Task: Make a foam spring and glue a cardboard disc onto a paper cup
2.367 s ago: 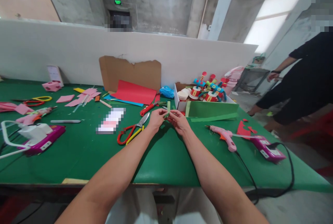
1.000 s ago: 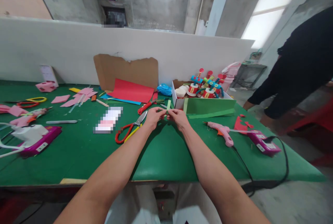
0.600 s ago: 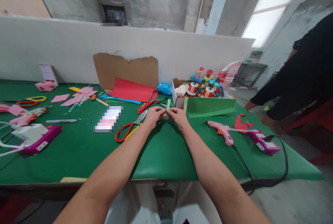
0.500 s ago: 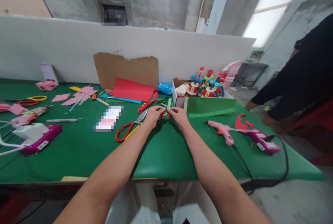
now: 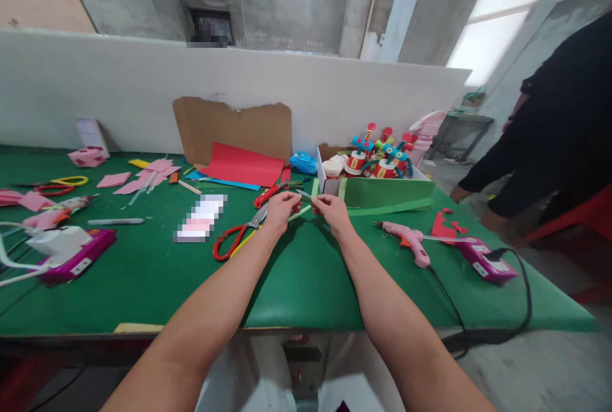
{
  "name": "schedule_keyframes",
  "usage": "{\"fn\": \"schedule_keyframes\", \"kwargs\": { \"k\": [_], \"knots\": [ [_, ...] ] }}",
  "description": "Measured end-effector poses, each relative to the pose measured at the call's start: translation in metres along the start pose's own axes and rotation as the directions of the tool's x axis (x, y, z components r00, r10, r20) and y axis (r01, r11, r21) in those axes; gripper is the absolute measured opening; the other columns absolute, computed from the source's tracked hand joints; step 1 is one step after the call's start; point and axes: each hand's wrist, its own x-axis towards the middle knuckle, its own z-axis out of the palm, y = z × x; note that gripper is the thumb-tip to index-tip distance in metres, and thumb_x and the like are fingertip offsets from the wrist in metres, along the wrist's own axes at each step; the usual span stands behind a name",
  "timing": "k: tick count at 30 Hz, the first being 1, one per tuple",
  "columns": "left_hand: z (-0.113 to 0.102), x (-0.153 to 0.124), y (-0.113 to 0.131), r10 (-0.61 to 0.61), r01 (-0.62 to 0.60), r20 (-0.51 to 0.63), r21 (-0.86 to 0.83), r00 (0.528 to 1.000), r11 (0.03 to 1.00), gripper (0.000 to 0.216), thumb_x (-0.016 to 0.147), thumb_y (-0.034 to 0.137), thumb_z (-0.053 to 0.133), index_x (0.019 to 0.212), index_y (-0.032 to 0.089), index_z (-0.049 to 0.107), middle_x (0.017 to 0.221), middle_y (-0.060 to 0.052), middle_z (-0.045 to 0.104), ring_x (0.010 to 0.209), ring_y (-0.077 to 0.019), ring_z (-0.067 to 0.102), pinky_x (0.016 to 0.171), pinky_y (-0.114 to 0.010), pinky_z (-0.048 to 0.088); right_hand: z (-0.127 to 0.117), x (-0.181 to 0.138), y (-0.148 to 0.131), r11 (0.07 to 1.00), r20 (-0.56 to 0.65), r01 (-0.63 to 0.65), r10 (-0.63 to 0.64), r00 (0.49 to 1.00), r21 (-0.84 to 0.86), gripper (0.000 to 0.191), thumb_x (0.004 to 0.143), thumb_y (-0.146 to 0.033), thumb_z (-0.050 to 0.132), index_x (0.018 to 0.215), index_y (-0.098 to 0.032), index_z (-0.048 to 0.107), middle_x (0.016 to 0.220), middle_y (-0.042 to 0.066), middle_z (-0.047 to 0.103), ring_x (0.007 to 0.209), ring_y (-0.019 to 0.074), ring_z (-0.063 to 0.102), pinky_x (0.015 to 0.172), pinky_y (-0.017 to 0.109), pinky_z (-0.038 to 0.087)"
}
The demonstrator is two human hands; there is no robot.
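Light-green paper strip [image 5: 315, 187] is pinched in the fingers of the right hand [image 5: 335, 211], above the counter [image 5: 306, 291], long axis upright. Slanting strip [image 5: 302, 213] extends leftward to the left hand [image 5: 281, 211], just beside; whether its bent fingers grip paper is unclear.

There were two bare hands — a left hand [image 5: 282, 210] and a right hand [image 5: 333, 211] — and green paper [image 5: 315, 187] at the fingers, whether one strip or two unclear. The table [image 5: 191, 291] bore two pink glue guns [image 5: 414, 243], two purple power strips [image 5: 484, 262], two pairs of scissors [image 5: 248, 226], one blue bag [image 5: 303, 162] and one white box [image 5: 329, 187]. In it stood at least three cup figures [image 5: 356, 162], overlapping. One other person [image 5: 549, 106] was visible.
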Motion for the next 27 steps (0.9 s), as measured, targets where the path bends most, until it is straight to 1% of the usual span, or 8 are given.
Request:
{"fn": "schedule_keyframes", "kwargs": {
  "k": [4,6,10,13,16,18,23,27],
  "knots": [
    [0.0,0.0,0.001,0.014,-0.014,-0.026,-0.012,1.0,1.0,0.028,0.052,0.032,0.081,0.059,0.014,0.061,0.049,0.003,0.055,0.047,-0.0081,0.049,0.05,-0.022,0.041,-0.002,0.0,-0.002,0.999,-0.005,0.016,-0.017,1.0,-0.032,0.024,0.056,-0.038,0.075,0.062,-0.017,0.066,0.049,-0.004,0.059,0.049,0.0108,0.053,0.054,0.025,0.045],
    [-0.002,0.002,0.002,0.023,-0.025,-0.07,-0.03,0.997,0.999,0.027,0.053,0.031,0.08,0.058,0.014,0.06,0.049,0.003,0.055,0.046,-0.0077,0.048,0.05,-0.022,0.041,-0.005,0.002,-0.003,1.0,-0.042,0.008,-0.008,0.999,-0.021,0.024,0.055,-0.038,0.075,0.061,-0.017,0.065,0.049,-0.003,0.058,0.049,0.0107,0.053,0.054,0.025,0.045],
    [-0.008,0.006,0.005,0.029,-0.038,-0.14,-0.058,0.99,0.998,0.025,0.054,0.029,0.078,0.058,0.014,0.059,0.05,0.003,0.055,0.045,-0.0069,0.047,0.05,-0.022,0.04,-0.009,0.005,-0.004,0.991,-0.157,-0.035,0.055,0.986,0.131,0.027,0.051,-0.038,0.078,0.062,-0.017,0.065,0.051,-0.004,0.058,0.051,0.0104,0.053,0.058,0.026,0.047],
    [-0.005,0.004,0.003,0.006,-0.008,-0.049,-0.045,0.999,0.999,0.026,0.053,0.029,0.079,0.062,0.014,0.06,0.054,0.002,0.057,0.048,-0.0076,0.05,0.053,-0.023,0.041,-0.005,0.005,0.001,0.977,-0.145,-0.032,0.063,0.987,0.21,0.031,0.048,-0.04,0.08,0.064,-0.017,0.067,0.053,-0.004,0.059,0.053,0.0103,0.054,0.06,0.027,0.048],
    [0.0,-0.002,-0.001,-0.006,0.011,0.095,-0.045,0.995,0.999,0.029,0.051,0.028,0.08,0.066,0.014,0.06,0.058,0.003,0.058,0.053,-0.0084,0.052,0.056,-0.023,0.042,0.003,0.003,0.006,0.973,-0.126,-0.014,0.044,0.991,0.232,0.033,0.046,-0.04,0.082,0.065,-0.017,0.068,0.055,-0.004,0.06,0.054,0.0105,0.054,0.061,0.027,0.048],
    [0.002,-0.005,-0.004,-0.006,0.014,0.151,-0.052,0.989,0.999,0.031,0.051,0.029,0.081,0.067,0.014,0.059,0.061,0.003,0.057,0.055,-0.0087,0.054,0.057,-0.023,0.042,0.006,0.001,0.009,0.974,-0.139,-0.002,0.034,0.99,0.227,0.033,0.046,-0.04,0.082,0.066,-0.017,0.069,0.055,-0.004,0.06,0.055,0.0109,0.054,0.062,0.028,0.048],
    [0.004,-0.007,-0.009,0.003,0.011,0.183,-0.073,0.983,0.997,0.036,0.053,0.035,0.082,0.072,0.014,0.06,0.067,0.0,0.061,0.059,-0.0093,0.054,0.059,-0.023,0.042,0.012,-0.002,0.013,0.984,-0.108,0.001,0.019,0.994,0.18,0.027,0.051,-0.038,0.08,0.067,-0.017,0.072,0.057,-0.002,0.063,0.056,0.011,0.054,0.062,0.027,0.046],
    [0.006,-0.005,-0.013,0.003,0.019,0.186,-0.114,0.983,0.993,0.039,0.051,0.036,0.084,0.075,0.014,0.062,0.069,-0.001,0.064,0.061,-0.011,0.056,0.061,-0.026,0.044,0.013,-0.005,0.015,0.967,-0.041,-0.042,0.054,0.998,0.249,0.026,0.051,-0.036,0.081,0.067,-0.017,0.074,0.064,-0.001,0.067,0.058,0.0108,0.056,0.064,0.027,0.047]
  ]
}}
